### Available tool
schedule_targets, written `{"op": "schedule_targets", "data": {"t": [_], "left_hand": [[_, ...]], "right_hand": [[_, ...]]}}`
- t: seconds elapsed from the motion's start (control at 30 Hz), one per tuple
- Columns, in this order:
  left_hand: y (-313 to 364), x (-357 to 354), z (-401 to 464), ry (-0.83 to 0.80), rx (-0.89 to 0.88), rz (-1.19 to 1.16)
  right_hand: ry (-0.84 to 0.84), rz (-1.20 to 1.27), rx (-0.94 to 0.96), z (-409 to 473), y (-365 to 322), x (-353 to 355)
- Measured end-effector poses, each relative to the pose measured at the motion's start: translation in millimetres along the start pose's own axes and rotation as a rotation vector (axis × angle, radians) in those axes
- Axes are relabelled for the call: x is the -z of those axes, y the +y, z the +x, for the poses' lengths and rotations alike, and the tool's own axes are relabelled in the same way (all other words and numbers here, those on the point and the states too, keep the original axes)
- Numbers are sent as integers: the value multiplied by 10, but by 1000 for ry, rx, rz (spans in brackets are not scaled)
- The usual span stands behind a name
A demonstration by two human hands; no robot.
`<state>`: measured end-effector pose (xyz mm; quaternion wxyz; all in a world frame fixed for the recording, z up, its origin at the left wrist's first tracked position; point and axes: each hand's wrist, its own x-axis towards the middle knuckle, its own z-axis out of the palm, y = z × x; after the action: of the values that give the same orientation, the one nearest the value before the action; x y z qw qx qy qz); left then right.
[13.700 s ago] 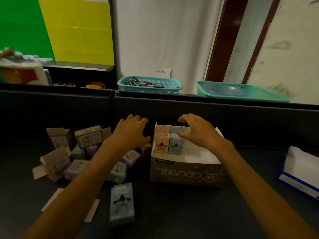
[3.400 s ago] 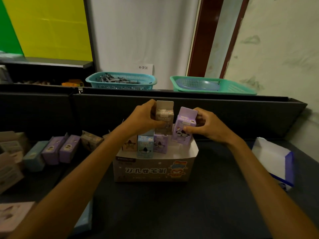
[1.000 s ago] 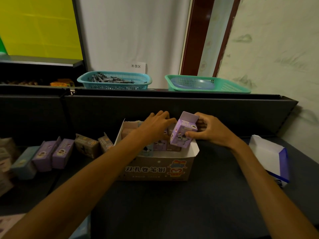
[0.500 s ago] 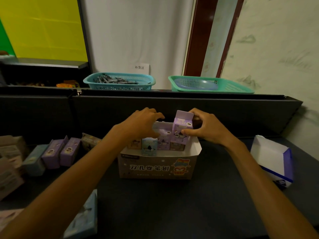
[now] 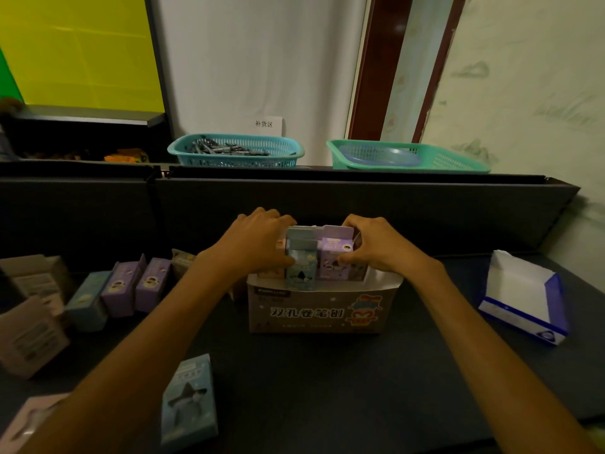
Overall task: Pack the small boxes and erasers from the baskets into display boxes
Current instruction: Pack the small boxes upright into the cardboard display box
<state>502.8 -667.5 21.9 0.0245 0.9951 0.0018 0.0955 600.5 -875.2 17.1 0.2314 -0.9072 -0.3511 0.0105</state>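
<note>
Here we see the left hand (image 5: 258, 244) curled round a blue box (image 5: 301, 267) in the display box (image 5: 316, 311). Just beside it, the right hand (image 5: 376, 247) pinches a purple box (image 5: 335, 260).

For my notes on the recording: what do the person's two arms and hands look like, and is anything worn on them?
Both forearms are bare as far as the picture shows: no sleeves in view. The left hand and right hand wear no gloves. I see no watch, bracelet or ring, though the light is dim.

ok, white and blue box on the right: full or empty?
Empty. The white and blue display box lies open on the table, tilted toward the camera, showing only bare white inside walls.
</note>
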Motion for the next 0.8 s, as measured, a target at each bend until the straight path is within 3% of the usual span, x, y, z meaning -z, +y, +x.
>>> {"op": "schedule_targets", "data": {"t": [0.27,0.53,0.8], "left_hand": [[-30,10,-64,3,19,-67],[7,15,-81,8,68,-119],[1,-24,-93,30,97,-122]], "right_hand": [[-56,-197,-42,100,-60,-83],[-133,-126,-33,166,-60,-107],[-123,-291,1,236,-27,-220]]}}
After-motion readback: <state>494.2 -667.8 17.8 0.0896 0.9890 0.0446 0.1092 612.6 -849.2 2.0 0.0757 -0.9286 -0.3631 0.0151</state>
